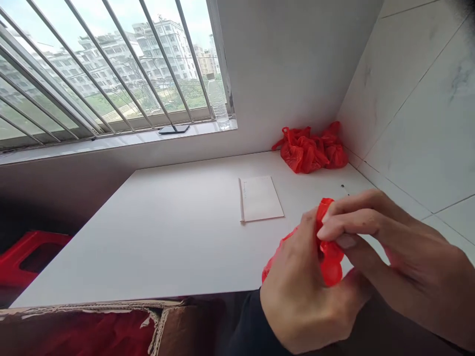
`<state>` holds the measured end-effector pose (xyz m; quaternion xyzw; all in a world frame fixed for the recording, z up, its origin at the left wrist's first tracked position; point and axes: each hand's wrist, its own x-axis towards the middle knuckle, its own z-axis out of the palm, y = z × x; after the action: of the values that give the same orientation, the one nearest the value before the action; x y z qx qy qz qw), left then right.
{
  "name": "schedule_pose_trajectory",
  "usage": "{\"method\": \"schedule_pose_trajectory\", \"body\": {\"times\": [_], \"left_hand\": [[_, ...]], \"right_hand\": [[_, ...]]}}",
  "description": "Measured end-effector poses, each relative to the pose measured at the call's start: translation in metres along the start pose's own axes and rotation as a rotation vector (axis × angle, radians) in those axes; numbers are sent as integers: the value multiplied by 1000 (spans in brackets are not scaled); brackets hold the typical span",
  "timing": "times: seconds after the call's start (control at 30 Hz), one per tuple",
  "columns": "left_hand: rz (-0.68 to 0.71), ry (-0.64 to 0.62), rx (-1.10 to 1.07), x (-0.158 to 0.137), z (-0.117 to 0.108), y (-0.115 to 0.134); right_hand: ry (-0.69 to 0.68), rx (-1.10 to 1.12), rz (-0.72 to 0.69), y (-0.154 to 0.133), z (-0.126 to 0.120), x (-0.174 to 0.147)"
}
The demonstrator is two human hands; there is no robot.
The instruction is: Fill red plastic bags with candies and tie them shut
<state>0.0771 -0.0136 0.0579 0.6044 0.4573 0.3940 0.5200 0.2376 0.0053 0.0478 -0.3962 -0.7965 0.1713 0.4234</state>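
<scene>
Thin red plastic, seemingly a bag [331, 271], is bunched up between my two hands over the table's front right part. My left hand [302, 289] wraps its fingers round it, and some red shows past the far side of that hand. From the right, my right hand [393, 252] pinches the upper end of the red plastic between thumb and fingertips. Most of the bag is hidden behind the hands. Beyond them lies a flat whitish booklet [261, 199] with a slim strip along its left edge.
Crumpled red plastic bags [309, 151] lie in the table's back right corner. A pen-like item [345, 190] rests near the right wall. The windowsill holds a clear bottle [218, 106] and a dark flat object [174, 129]. A cardboard box [176, 326] and red stool [27, 257] stand off the table [166, 232].
</scene>
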Motion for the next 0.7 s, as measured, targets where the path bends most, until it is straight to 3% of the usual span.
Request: {"method": "schedule_pose_trajectory", "body": {"times": [0.1, 0.27, 0.37, 0.47, 0.6, 0.7], "left_hand": [[-1, -84, -67, 5, -6, -3], [-80, -134, -197, 8, -21, -16], [-72, -67, -272, 12, -30, -24], [-83, 28, -317, 15, -37, -27], [-55, -15, -100, 7, -41, -22], [49, -7, 162, -1, -40, -24]], "right_hand": [[-65, -18, -16, 3, 5, 6], [-111, 143, 193, 20, 3, 11], [-37, 164, 196, 22, 3, 9], [-107, 208, 149, 19, 5, 5], [-155, 338, 149, 20, 18, 4], [-245, 470, 279, 29, 30, 5]]}}
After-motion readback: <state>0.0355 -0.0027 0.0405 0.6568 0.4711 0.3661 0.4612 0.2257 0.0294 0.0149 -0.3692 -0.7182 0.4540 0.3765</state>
